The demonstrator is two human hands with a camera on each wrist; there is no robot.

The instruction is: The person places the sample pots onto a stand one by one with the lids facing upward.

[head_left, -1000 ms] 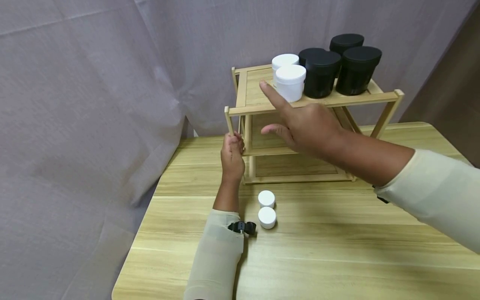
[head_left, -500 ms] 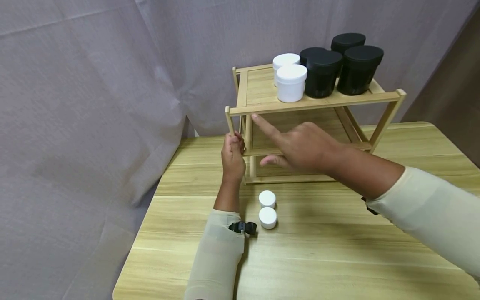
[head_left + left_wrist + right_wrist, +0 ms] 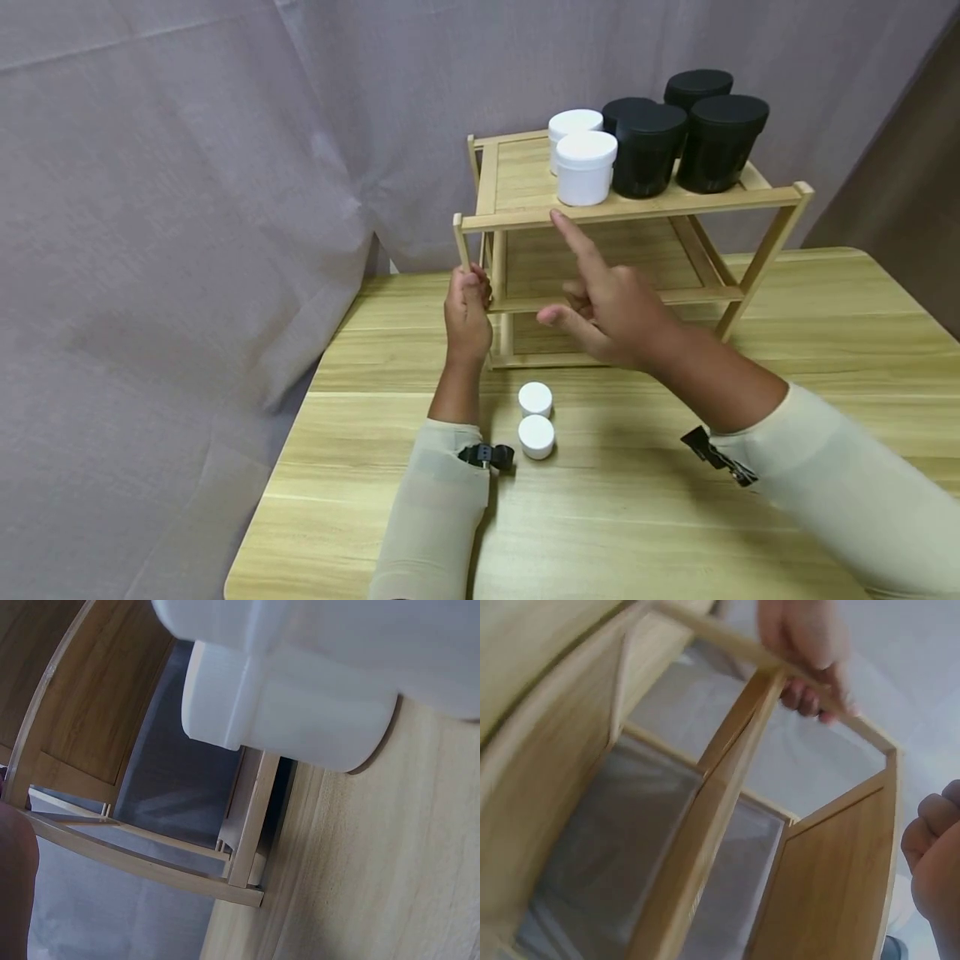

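Note:
My left hand (image 3: 467, 312) grips the front left post of a light wooden rack (image 3: 637, 212) with three shelves. Its fingers also show curled round that post in the right wrist view. My right hand (image 3: 618, 312) holds nothing and hangs in front of the middle shelf. Its index finger points up toward the top front rail, the thumb sticks out, and other fingers are bent in. Just above that fingertip stands a white lidded jar (image 3: 585, 171), with a second white jar (image 3: 573, 125) behind it. Black lidded jars, including one at the front (image 3: 648, 154), stand to their right.
Two small white jars (image 3: 536, 437) stand on the wooden table (image 3: 600, 517) beside my left forearm, in front of the rack. They loom close in the left wrist view. A grey curtain (image 3: 187, 208) hangs behind and to the left.
My right hand has come down from in front of the white jars to below the top shelf, its index finger swinging more upright. The left hand keeps its grip on the post.

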